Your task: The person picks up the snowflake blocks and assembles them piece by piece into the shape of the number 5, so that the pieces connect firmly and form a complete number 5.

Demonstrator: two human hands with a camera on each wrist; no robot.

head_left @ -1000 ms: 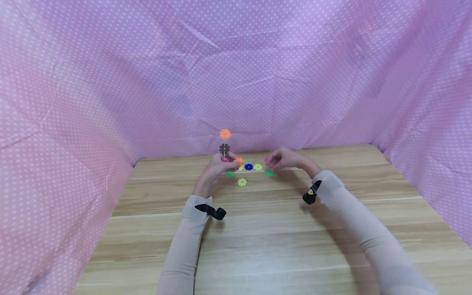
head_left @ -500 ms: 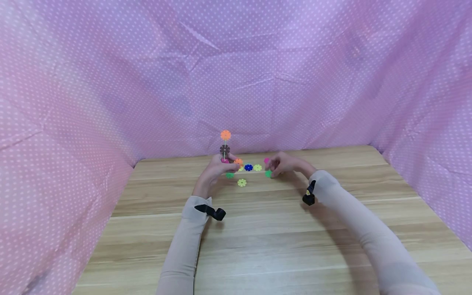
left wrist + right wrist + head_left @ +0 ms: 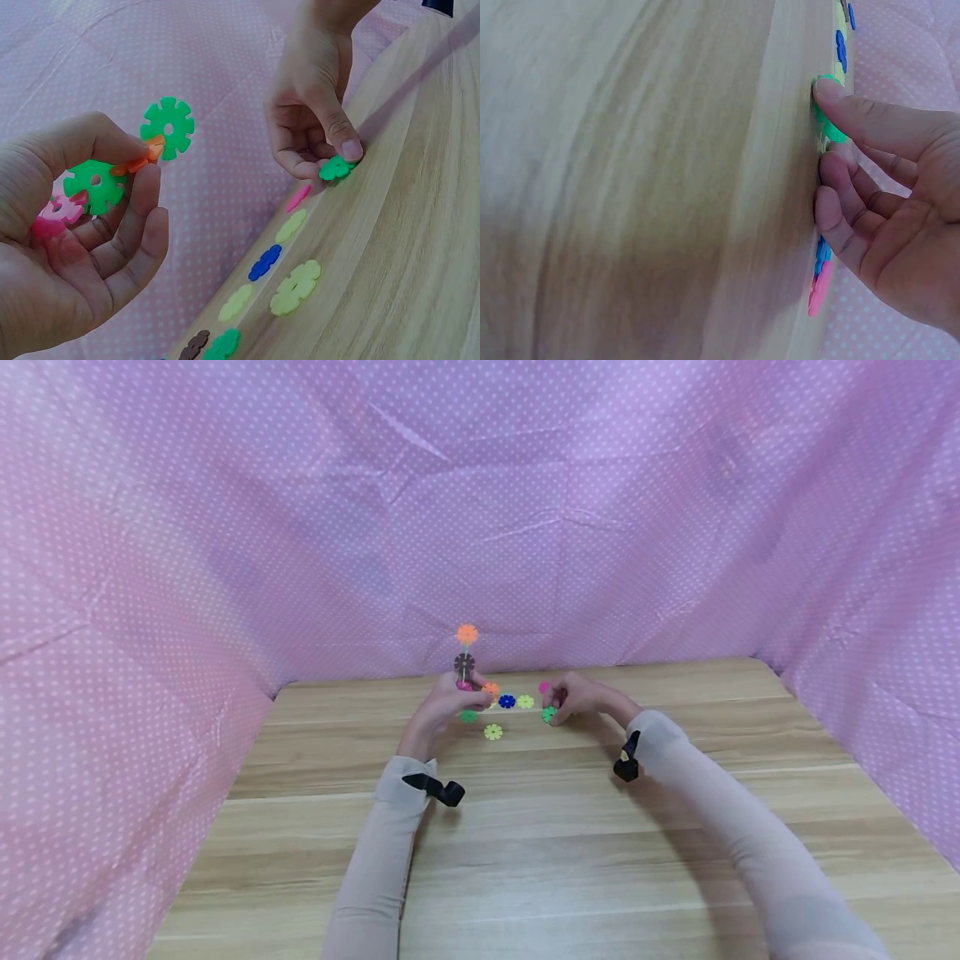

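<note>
My left hand (image 3: pixel 442 703) holds a chain of notched plastic discs above the table. In the left wrist view its thumb and index finger pinch an orange disc (image 3: pixel 139 157). Beyond the fingertips a green disc (image 3: pixel 167 129) joins on; another green disc (image 3: pixel 94 189) and a pink disc (image 3: pixel 58 211) show nearer the palm. The head view shows a brown disc (image 3: pixel 464 664) and an orange disc (image 3: pixel 467 633) rising from the chain's top. My right hand (image 3: pixel 579 693) pinches a loose green disc (image 3: pixel 335 168) low at the tabletop, thumb over its face (image 3: pixel 826 112).
Several loose discs lie between the hands: a blue disc (image 3: pixel 507 702), a yellow disc (image 3: pixel 526 702), a pink disc (image 3: pixel 543 687) and others. Nearer me lies another yellow disc (image 3: pixel 492 732). The wooden table (image 3: pixel 525 860) ends at a pink dotted cloth (image 3: pixel 510 527).
My right hand has lowered onto the green disc and now pinches it. The left hand has shifted slightly right, carrying the chain with it.
</note>
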